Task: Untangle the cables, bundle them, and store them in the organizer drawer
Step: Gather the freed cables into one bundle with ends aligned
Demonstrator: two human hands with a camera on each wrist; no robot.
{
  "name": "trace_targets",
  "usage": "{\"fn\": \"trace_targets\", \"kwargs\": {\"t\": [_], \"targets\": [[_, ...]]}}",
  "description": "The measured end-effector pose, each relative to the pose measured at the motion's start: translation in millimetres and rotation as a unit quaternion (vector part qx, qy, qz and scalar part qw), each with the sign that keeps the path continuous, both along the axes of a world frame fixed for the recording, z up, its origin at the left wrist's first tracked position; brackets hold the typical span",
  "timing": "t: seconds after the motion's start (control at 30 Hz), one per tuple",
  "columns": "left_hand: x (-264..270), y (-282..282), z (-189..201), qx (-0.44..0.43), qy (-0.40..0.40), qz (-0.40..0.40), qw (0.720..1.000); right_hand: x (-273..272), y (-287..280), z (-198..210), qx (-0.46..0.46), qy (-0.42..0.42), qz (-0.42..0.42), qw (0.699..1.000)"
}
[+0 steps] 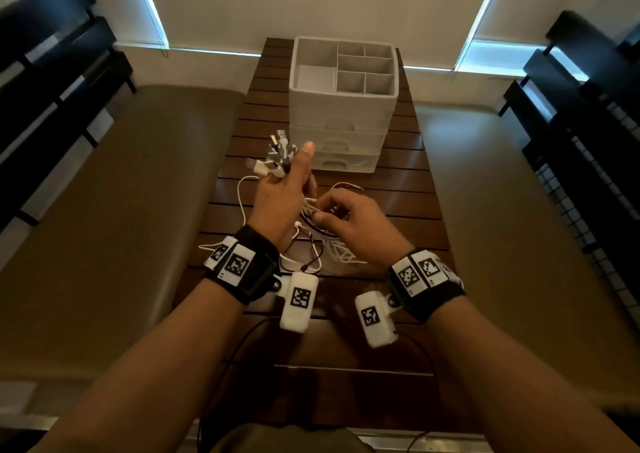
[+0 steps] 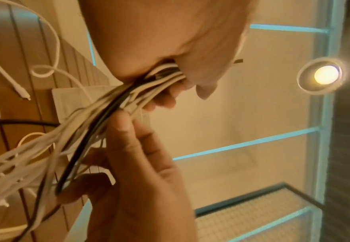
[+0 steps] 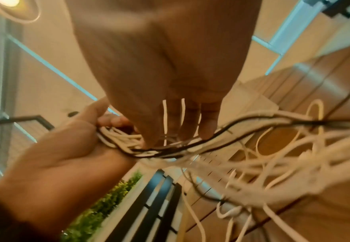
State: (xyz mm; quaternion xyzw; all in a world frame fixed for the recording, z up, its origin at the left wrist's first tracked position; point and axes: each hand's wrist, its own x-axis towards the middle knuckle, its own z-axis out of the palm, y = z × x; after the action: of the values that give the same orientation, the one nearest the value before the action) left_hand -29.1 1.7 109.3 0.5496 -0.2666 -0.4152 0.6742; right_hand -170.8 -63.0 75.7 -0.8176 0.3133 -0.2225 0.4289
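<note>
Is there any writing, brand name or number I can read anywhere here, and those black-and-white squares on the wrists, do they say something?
No words, brands or numbers can be read in any view.
Black-and-white pattern squares: on the left wrist band, the right wrist band and the two white camera blocks; they are coded patterns, not letters.
Organizer: plain, no label visible.
Cable plugs: too small and blurred to show any marking.

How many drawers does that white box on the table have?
3, stacked on the organizer's front: top, middle, bottom. All look shut. The open compartments on top are not drawers.
</note>
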Motion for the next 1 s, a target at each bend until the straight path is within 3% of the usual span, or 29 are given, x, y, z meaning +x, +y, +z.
{"fn": "trace_targets", "kwargs": {"t": [0.1,0.2,0.3,0.4,0.53,0.7,0.83,0.93,1.0], "targets": [[3,1,-4,-0.044,0.080,-0.023,0.996,-4,-25,4,-0.055,0.057,-0.007,0.997],[7,7,-9,-0.044,0.058,-0.015,0.997,-3,-46,9,-0.155,0.179,0.059,0.970],[20,18,-10,-0.039,0.049,-0.029,0.998,-14,-66,7,-0.212,0.234,0.017,0.949],[25,33,-16,-0.010,0.027,-0.059,0.998,-23,-78,14,-0.196,0.154,-0.050,0.967],[3,44,-26,0.055,0.011,-0.079,0.995,-6,-72,38,-0.144,0.031,-0.045,0.988],[4,44,-19,0.072,0.037,-0.025,0.996,-1,-69,49,-0.100,-0.008,-0.048,0.994],[8,39,-13,0.057,0.014,0.017,0.998,1,-66,54,-0.056,-0.028,-0.031,0.998],[1,35,-10,0.036,-0.021,0.034,0.999,3,-67,62,-0.114,-0.038,-0.074,0.990],[-5,32,-7,-0.001,-0.077,0.040,0.996,8,-63,70,-0.132,-0.061,-0.052,0.988]]}}
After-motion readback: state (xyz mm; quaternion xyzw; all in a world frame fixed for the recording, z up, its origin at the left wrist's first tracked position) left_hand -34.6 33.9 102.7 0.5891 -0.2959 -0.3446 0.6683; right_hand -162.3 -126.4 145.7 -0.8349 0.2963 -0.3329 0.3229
